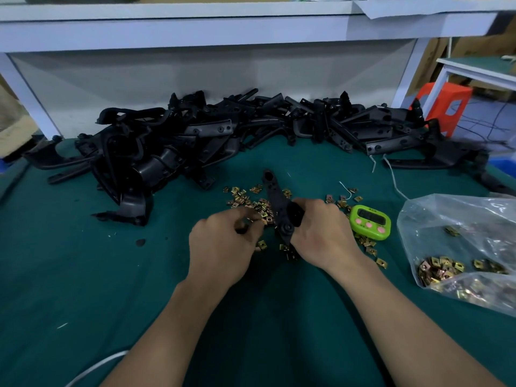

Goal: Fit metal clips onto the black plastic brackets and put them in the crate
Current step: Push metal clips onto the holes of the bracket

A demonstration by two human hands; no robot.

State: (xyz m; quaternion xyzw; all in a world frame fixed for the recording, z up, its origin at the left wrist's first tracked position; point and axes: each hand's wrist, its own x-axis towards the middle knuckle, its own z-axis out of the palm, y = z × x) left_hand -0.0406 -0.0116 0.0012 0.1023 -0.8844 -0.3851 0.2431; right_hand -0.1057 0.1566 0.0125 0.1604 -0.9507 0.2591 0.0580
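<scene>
Head view: a black plastic bracket point(275, 202) is held just left of a green timer point(370, 222), standing tilted over the table point(111, 275) with its round-holed end pointing away from the person. The right hand point(321, 230), between the timer and the bracket, grips the bracket's lower half, its fingers wrapped round the part. The left hand point(220, 244), farther left of the timer and close beside the bracket, has its fingers curled into a narrow pinch on what appears to be a small metal clip point(249, 218); the piece is mostly hidden by the fingertips. Loose clips point(251, 203), brass-coloured, lie scattered on the green table cover to the left of the timer, under and around the bracket, and a few more sit just in front of the timer. A clear plastic bag point(458, 219) lies right of the timer, open toward the person, with bagged clips point(441, 268) heaped in its near corner. A pile of brackets point(195, 135) stretches across the table behind the timer, from far left to far right. A white string point(391, 174) trails over the cover behind the timer. Farther back and to the right of the timer stands an orange stool point(449, 107), and a white shelf point(195, 26) runs above the pile. A white cord point(95, 367) crosses the table's near edge, well to the left of the timer.
</scene>
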